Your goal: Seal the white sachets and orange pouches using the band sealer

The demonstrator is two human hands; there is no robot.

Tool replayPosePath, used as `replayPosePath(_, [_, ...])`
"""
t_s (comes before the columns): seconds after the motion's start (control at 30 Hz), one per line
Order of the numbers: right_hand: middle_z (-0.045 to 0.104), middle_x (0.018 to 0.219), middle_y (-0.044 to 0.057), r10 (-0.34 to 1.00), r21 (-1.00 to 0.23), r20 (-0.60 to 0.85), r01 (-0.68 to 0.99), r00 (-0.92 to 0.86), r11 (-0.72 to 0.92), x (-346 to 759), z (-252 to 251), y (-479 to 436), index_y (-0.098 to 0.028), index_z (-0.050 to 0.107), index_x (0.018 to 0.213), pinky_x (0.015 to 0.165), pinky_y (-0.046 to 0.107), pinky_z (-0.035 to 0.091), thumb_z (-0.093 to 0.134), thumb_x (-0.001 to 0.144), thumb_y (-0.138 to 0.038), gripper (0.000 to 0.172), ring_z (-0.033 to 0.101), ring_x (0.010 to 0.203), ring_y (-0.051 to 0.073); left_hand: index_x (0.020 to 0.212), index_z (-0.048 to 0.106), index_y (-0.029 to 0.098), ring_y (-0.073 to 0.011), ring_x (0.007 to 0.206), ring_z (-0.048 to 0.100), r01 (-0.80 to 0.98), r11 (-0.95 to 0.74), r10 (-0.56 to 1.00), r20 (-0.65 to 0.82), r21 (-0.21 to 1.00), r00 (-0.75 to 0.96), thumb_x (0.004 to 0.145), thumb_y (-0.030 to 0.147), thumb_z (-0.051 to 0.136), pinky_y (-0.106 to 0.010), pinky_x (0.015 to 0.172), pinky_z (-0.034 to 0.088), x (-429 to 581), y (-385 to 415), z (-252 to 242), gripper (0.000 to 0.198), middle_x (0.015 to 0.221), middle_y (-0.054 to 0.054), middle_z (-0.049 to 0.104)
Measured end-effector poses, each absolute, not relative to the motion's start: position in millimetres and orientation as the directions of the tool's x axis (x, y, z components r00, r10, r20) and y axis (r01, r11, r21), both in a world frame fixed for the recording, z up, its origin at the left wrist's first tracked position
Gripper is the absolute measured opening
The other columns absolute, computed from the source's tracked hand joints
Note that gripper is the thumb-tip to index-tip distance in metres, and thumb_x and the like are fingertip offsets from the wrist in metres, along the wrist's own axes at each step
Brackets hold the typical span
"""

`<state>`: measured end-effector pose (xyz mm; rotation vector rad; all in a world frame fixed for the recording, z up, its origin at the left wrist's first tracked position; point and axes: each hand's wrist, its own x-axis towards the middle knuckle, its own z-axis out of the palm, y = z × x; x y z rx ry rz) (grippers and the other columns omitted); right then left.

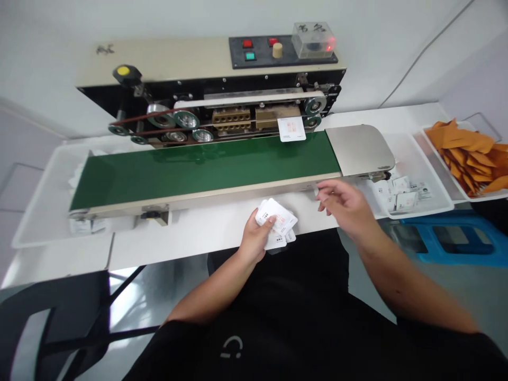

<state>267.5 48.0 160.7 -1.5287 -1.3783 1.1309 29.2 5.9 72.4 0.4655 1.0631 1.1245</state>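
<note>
My left hand [256, 235] is closed around a fanned bunch of small white sachets [278, 216] with printed fronts, its thumb lying across the top one. It is in front of the belt's near edge. My right hand [343, 203] is beside that edge, farther right, with loosely bent fingers apart and nothing visible in them. Another white sachet [292, 130] stands at the right end of the band sealer [210, 63], its upper edge at the rollers and its lower part over the green conveyor belt [206, 169].
A metal plate [359, 149] extends the belt on the right. Beyond it stand a white bin [438, 198] with sachets and a bin of orange pouches [472, 153]. Another white bin [34, 211] sits under the belt's left end. A blue stool [460, 238] is below right.
</note>
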Motion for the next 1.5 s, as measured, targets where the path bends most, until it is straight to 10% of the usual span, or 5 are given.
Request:
replayPosePath(0.3, [0.077, 0.108, 0.007, 0.952, -0.92, -0.247, 0.351, -0.181, -0.173, 246.8, 129.5, 15.3, -0.022, 0.076, 0.122, 0.079, 0.034, 0.057, 0.074, 0.095, -0.045, 0.036, 0.071, 0.091, 0.021, 0.12, 0.067, 0.017, -0.023, 0.082, 0.077, -0.43, 0.425, 0.905, -0.369, 0.797, 0.21, 0.069, 0.042, 0.101, -0.033, 0.073, 0.063, 59.3, 18.7, 90.0, 0.066, 0.098, -0.007, 0.08])
replayPosePath(0.5, [0.074, 0.089, 0.005, 0.954, -0.947, -0.285, 0.181, -0.09, -0.266, 259.3, 130.6, 12.5, -0.02, 0.074, 0.109, 0.06, 0.029, 0.05, 0.08, 0.089, -0.049, 0.035, 0.062, 0.068, 0.016, 0.123, 0.068, 0.018, -0.028, 0.09, 0.08, -0.452, 0.434, 0.9, -0.356, 0.779, 0.251, 0.063, 0.034, 0.104, -0.038, 0.079, 0.065, 61.3, 17.4, 89.8, 0.072, 0.106, -0.01, 0.081])
replayPosePath(1.5, [0.071, 0.097, 0.005, 0.901, -0.939, -0.344, 0.098, -0.264, -0.33, 253.6, 136.2, 14.8, -0.029, 0.087, 0.114, 0.059, 0.029, 0.052, 0.083, 0.087, -0.043, 0.031, 0.057, 0.066, 0.013, 0.122, 0.07, 0.018, -0.0293, 0.094, 0.078, -0.564, 0.41, 0.906, -0.394, 0.717, 0.157, 0.074, 0.066, 0.091, -0.037, 0.081, 0.061, 53.7, 18.1, 82.1, 0.071, 0.099, -0.009, 0.079])
